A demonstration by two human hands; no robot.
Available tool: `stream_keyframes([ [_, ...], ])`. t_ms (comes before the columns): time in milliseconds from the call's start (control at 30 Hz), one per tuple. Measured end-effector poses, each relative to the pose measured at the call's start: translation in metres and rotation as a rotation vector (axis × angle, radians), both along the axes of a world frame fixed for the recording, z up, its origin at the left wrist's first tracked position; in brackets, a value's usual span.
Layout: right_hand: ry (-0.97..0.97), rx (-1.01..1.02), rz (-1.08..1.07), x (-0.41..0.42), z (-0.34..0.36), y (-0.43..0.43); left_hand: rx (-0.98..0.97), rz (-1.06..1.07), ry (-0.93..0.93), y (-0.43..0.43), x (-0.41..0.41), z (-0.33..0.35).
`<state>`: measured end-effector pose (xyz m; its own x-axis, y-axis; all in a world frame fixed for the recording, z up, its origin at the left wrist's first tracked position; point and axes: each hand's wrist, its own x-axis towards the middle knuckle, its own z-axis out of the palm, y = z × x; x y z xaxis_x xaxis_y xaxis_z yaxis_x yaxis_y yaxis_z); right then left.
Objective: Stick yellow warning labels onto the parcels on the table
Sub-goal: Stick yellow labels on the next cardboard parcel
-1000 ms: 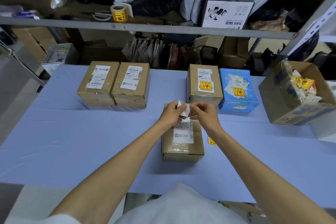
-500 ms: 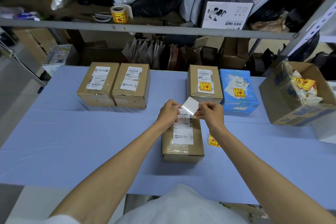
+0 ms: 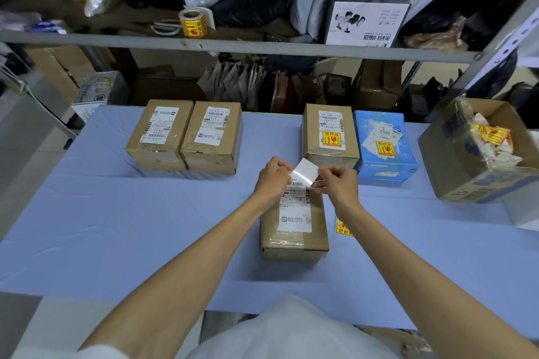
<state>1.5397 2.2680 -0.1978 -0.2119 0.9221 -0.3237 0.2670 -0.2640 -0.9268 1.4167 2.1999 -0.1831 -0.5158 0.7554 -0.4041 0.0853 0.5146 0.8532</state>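
Blue-covered worktop point(image 3: 122, 227); grey metal shelf point(image 3: 262, 46) at 12 o'clock, cluttered; pale floor point(image 3: 26, 140) at 9.

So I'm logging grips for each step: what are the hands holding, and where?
Both hands, left hand and right hand, pinch a small white sheet by its lower edges, one at each side.
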Motion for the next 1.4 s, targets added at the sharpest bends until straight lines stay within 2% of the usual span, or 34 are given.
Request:
stream_keyframes([
  [133,-0.023,-0.008,0.001,-0.001,0.001,0.000,0.025,0.018,0.034,0.001,0.000,0.000],
  [267,-0.041,-0.013,-0.003,-0.002,-0.001,0.001,0.083,0.018,0.149,0.002,0.001,-0.001],
  [533,-0.094,-0.004,-0.036,-0.002,-0.002,0.000,0.052,-0.020,0.358,0.003,0.007,0.004],
  [800,-0.123,0.013,-0.030,-0.001,-0.001,0.000,0.135,-0.248,0.494,0.003,0.013,0.000],
  [933,-0.139,0.030,-0.035,-0.003,-0.002,0.000,0.157,-0.372,0.667,0.002,0.018,-0.001],
  [1033,-0.116,0.001,-0.027,-0.005,-0.001,-0.001,0.157,-0.364,0.774,0.002,0.019,-0.003],
  [1267,0.098,-0.214,-0.188,-0.013,0.000,-0.005,0.132,-0.364,0.753,0.011,0.021,-0.004],
  [1333,0.081,-0.201,-0.213,-0.011,0.001,-0.001,0.139,-0.305,0.587,0.010,0.019,-0.006],
  [1400,0.008,-0.165,-0.159,-0.006,0.000,0.004,0.175,-0.209,0.331,0.009,0.013,-0.010],
])
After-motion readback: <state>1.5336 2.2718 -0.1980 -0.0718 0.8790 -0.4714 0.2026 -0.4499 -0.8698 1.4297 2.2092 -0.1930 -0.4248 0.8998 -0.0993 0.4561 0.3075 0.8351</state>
